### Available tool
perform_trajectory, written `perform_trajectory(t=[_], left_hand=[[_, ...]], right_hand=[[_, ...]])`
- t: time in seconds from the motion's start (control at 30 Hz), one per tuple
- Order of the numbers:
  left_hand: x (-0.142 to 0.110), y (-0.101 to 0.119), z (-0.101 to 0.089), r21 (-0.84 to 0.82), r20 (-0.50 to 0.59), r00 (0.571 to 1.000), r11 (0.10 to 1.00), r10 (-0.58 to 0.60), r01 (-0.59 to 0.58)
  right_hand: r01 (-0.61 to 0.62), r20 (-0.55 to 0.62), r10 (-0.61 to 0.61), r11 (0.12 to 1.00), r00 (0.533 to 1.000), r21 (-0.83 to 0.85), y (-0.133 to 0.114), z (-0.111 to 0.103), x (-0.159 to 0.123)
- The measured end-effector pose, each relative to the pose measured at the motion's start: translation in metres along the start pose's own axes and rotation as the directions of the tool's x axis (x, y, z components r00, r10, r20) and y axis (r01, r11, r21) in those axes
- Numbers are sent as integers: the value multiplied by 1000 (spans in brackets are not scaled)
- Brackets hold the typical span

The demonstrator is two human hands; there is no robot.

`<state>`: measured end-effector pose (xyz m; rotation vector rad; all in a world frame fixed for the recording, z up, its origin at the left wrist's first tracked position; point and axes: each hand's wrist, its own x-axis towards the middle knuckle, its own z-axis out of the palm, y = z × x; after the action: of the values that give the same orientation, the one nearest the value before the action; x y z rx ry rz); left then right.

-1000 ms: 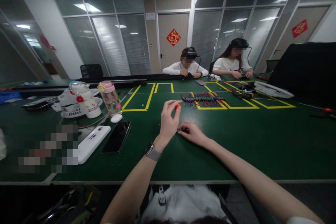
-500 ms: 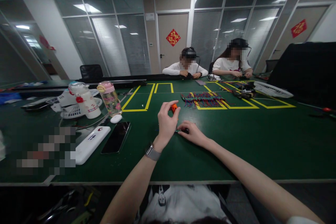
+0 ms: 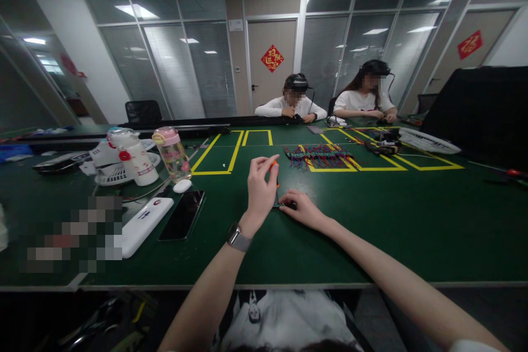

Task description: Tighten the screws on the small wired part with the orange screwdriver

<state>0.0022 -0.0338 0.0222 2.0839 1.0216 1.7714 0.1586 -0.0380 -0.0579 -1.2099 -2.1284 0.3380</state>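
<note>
My left hand (image 3: 261, 190), with a watch on the wrist, is closed around an orange-handled screwdriver (image 3: 274, 165). Its thin dark shaft points down at a small greenish piece (image 3: 277, 205) on the green table (image 3: 355, 236). My right hand (image 3: 304, 210) rests low on the table with its fingertips pinched on that piece from the right. A small dark part shows under the right fingers. What exactly the piece is, I cannot make out; the fingers cover much of it.
Left of my arms lie a black phone (image 3: 182, 215) and a white box-like device (image 3: 147, 226). Two drink bottles, one with a pink lid (image 3: 172, 155), stand beyond. Ahead is a row of small boards with red and blue wires (image 3: 319, 157). Two people sit across the table.
My left hand has turned slightly, so the screwdriver's shaft now shows below the fingers and less of the orange handle is visible. My right hand stays in place.
</note>
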Motion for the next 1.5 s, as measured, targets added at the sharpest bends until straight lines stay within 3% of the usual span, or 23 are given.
perform_trajectory(t=[0.1,0.3,0.47,0.63,0.83,1.0,1.13,1.2,1.3,1.5], left_hand=[[-1,1,0,-34,47,998,999,29,-28],[-1,1,0,64,-25,1000,998,0,2],[0,-3,0,-117,31,999,993,-18,21],[1,-1,-2,-27,-45,998,998,-51,50],[3,-4,0,-290,80,989,947,-121,139],[4,-6,1,-228,39,993,967,-108,114],[4,-7,2,-331,176,981,933,-86,141],[4,-7,1,-269,158,985,956,-76,117],[3,-5,0,-56,26,999,998,-32,33],[3,-1,-1,-179,155,988,983,-8,36]], right_hand=[[4,-2,-3,1000,1000,7,-1,0,0],[-12,-2,12,1000,1000,7,-3,-2,0],[4,-7,-4,1000,1000,16,-1,-1,0],[-1,-9,1,1000,1000,14,1,1,0],[6,-4,-6,1000,1000,11,1,0,0],[11,-8,-11,1000,1000,15,1,0,0],[8,-10,-7,1000,1000,23,1,1,0],[7,-10,-7,1000,1000,20,1,1,0],[5,-6,-5,1000,1000,10,0,0,0],[12,-8,-12,1000,1000,1,2,0,0]])
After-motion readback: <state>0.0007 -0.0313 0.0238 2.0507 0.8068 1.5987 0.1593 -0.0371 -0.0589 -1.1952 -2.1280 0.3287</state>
